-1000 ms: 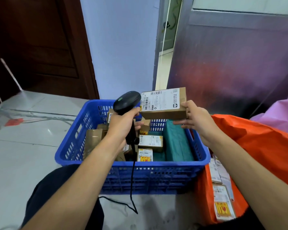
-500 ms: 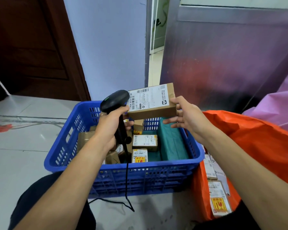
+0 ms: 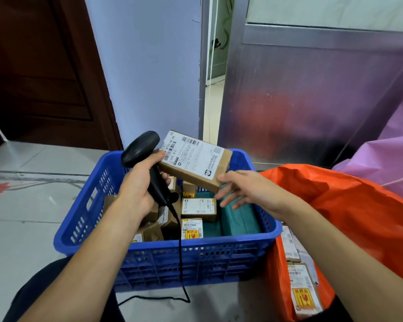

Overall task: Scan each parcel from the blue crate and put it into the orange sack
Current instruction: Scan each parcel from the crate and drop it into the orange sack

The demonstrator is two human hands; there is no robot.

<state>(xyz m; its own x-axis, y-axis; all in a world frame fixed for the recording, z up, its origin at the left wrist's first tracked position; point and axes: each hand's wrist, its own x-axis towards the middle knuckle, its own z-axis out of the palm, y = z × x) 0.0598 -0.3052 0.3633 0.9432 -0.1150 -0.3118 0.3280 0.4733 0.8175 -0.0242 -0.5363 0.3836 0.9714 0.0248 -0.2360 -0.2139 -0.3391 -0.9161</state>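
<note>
A brown cardboard parcel [image 3: 196, 159] with a white barcode label hangs tilted above the blue crate [image 3: 163, 242]. My right hand [image 3: 249, 191] holds it by its lower right corner, thumb on the corner and fingers spread beneath. My left hand [image 3: 137, 189] grips the handle of a black barcode scanner [image 3: 140, 147], whose head sits against the parcel's upper left end. Several labelled parcels [image 3: 198, 209] and a teal packet [image 3: 240, 219] lie in the crate. The orange sack [image 3: 358, 217] stands open to the right, with labelled parcels [image 3: 303, 291] inside.
The scanner cable [image 3: 182, 263] hangs over the crate's front wall onto the tiled floor. A purple bag [image 3: 386, 159] sits behind the sack. A metal panel [image 3: 312, 101] and a dark wooden door [image 3: 33, 66] stand behind the crate.
The parcel has tipped from nearly level to slanting down to the right. My right hand has dropped lower, with its fingers spread under the corner. The scanner stays at the label's left end.
</note>
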